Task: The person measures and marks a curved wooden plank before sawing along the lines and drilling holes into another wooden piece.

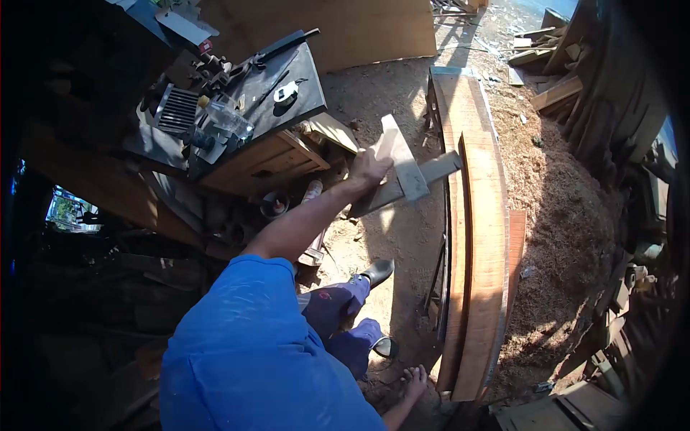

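Observation:
My left arm reaches forward, and my left hand (371, 168) is closed round the near end of a short pale wooden board (405, 164). A greyish flat slat (440, 169) crosses under that board; whether the two are joined I cannot tell. They are over the ground, left of a long reddish-brown plank (485, 237) lying lengthwise on a low bench. A second narrow plank (456, 323) lies along its left side. Low down, by the near end of the planks, my right hand (413, 382) hangs with its fingers apart and nothing visible in them.
On the left stands a wooden cabinet (248, 172) with a dark top, carrying a white tape measure (286, 92), a clear plastic bottle (228, 118) and tools. Wood shavings (553, 266) heap up right of the planks. Scrap wood (557, 93) is piled at the far right.

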{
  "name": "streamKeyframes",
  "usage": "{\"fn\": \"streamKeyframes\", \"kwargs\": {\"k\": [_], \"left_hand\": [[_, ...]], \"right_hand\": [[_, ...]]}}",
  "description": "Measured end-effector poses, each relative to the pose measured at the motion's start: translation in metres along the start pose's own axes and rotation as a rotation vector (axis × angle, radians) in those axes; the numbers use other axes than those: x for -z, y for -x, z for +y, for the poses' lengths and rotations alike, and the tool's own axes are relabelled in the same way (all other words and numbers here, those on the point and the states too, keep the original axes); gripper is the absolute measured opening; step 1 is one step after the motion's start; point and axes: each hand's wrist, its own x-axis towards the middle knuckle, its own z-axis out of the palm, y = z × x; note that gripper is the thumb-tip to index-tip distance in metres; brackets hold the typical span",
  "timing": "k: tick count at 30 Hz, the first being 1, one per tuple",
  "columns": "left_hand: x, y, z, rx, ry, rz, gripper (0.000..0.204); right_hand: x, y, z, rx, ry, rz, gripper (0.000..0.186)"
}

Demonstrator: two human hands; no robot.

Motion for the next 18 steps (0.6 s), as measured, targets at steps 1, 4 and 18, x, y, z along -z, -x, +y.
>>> {"fn": "streamKeyframes", "kwargs": {"k": [1,4,18], "left_hand": [[0.044,-0.056,-0.02,0.095,0.064,0.122,0.055],[0.188,-0.188,-0.088,0.175,-0.011,0.366,0.049],[0.355,-0.402,-0.313,0.061,-1.271,0.118,0.02]], "right_hand": [[-0.018,-0.001,-0.005,-0.011,0.057,-0.018,0.039],[-0.052,-0.012,-0.014,0.019,0.202,-0.103,0.04],[-0.131,-0.02,-0.062,0.208,0.685,-0.102,0.038]]}}
